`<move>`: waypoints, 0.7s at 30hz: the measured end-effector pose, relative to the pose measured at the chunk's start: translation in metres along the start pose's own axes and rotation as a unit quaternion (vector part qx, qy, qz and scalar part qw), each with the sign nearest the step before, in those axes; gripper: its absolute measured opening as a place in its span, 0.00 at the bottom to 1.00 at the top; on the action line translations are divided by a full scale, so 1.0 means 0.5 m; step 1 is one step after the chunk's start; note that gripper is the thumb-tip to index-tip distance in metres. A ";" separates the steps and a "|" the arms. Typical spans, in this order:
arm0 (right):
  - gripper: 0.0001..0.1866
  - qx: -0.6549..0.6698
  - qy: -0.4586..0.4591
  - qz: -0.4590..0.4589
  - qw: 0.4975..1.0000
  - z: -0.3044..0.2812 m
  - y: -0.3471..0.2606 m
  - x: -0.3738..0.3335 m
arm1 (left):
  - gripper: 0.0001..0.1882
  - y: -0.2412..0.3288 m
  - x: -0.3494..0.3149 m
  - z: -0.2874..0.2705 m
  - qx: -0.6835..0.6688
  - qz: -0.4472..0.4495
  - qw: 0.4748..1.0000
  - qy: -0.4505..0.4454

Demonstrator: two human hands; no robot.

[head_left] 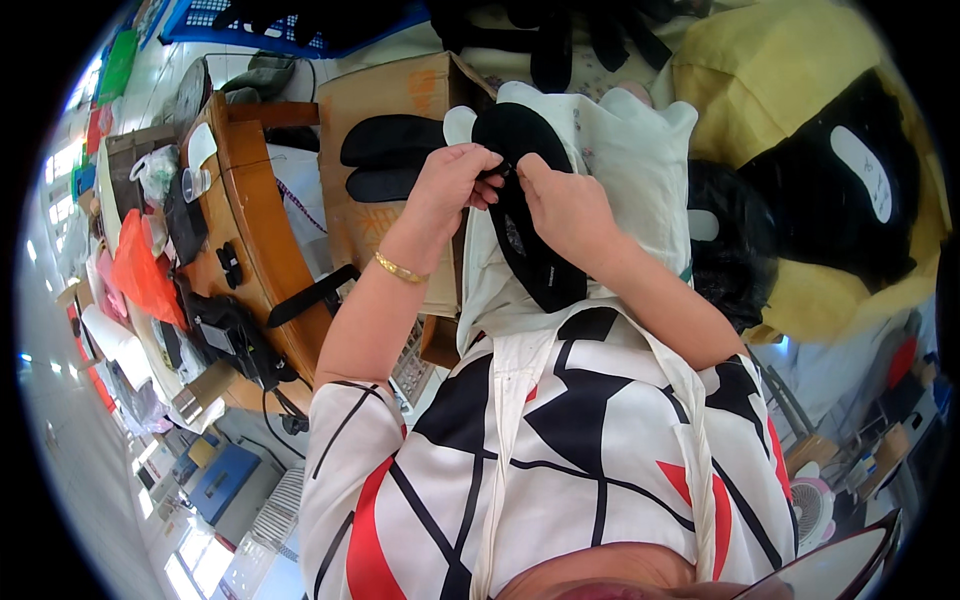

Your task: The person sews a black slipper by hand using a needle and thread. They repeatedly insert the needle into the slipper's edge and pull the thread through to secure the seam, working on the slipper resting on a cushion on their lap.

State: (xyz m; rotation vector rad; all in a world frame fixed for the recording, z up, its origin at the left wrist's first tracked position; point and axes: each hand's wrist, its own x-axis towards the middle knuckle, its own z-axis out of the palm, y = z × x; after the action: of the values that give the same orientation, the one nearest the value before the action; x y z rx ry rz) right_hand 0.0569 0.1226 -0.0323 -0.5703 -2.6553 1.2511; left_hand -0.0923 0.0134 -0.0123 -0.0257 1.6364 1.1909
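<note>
A black cloth shoe (545, 250) lies on the white apron cloth (640, 190) over my lap, toe away from me, with a small pale mark near its heel. My left hand (457, 178) is closed in a pinch at the shoe's left edge, a gold bangle on its wrist. Close beside it, my right hand (566, 208) pinches at the middle of the shoe. Something small and dark shows between the fingertips, too small to name. Left of my hands, a pair of black shoe-shaped pieces (385, 145) rests on a cardboard box (390, 90).
A wooden table (255, 230) with a black bag (235, 335) and a red plastic bag (145, 265) stands left. Right are a yellow sack (770, 60) bearing black items and a white sole-shaped piece (862, 172). A blue basket (200, 25) is far left.
</note>
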 end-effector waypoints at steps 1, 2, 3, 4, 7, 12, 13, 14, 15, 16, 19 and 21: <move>0.05 0.002 0.008 -0.001 1.000 0.004 0.000 -0.001 | 0.06 0.000 0.000 0.000 -0.007 -0.006 1.000 -0.001; 0.04 0.004 0.017 -0.001 1.000 0.008 0.000 -0.001 | 0.06 0.001 0.003 -0.002 -0.015 -0.012 1.000 -0.001; 0.04 0.005 0.023 -0.006 1.000 0.011 0.000 0.001 | 0.07 0.001 0.005 -0.003 -0.025 -0.016 1.000 0.000; 0.04 0.001 0.030 -0.002 1.000 0.017 0.000 0.000 | 0.07 -0.001 0.006 -0.004 -0.037 -0.023 0.999 -0.002; 0.06 0.002 0.048 0.016 0.999 0.027 -0.005 -0.006 | 0.06 -0.006 0.006 -0.005 -0.072 -0.039 0.997 -0.011; 0.10 0.044 0.078 0.031 0.996 0.030 -0.008 0.000 | 0.05 -0.022 0.012 -0.012 -0.099 -0.032 0.994 -0.038; 0.11 0.104 0.054 0.062 0.991 0.028 -0.004 0.008 | 0.05 -0.024 0.013 -0.011 -0.097 -0.024 0.994 -0.037; 0.12 0.164 0.030 0.092 0.982 0.026 0.003 0.021 | 0.05 -0.023 0.010 -0.008 -0.094 -0.016 0.995 -0.037; 0.13 0.224 0.008 0.121 0.967 0.021 0.008 0.028 | 0.05 -0.022 0.008 -0.005 -0.090 -0.009 0.995 -0.038; 0.12 0.235 -0.033 0.150 0.960 -0.001 -0.006 0.035 | 0.05 -0.026 0.007 -0.007 -0.084 -0.007 0.996 -0.036; 0.09 0.220 -0.064 0.149 0.962 -0.058 -0.025 0.054 | 0.05 -0.025 0.004 -0.007 -0.066 0.006 0.997 -0.036; 0.07 0.138 0.028 0.037 0.989 -0.053 -0.009 0.062 | 0.06 -0.020 0.000 -0.001 -0.059 0.022 0.997 -0.035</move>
State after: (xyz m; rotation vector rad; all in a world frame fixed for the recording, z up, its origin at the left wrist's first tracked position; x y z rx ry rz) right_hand 0.0353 0.1514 -0.0127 -0.6526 -2.3787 1.5635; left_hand -0.0871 0.0082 -0.0191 -0.0226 1.5109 1.3079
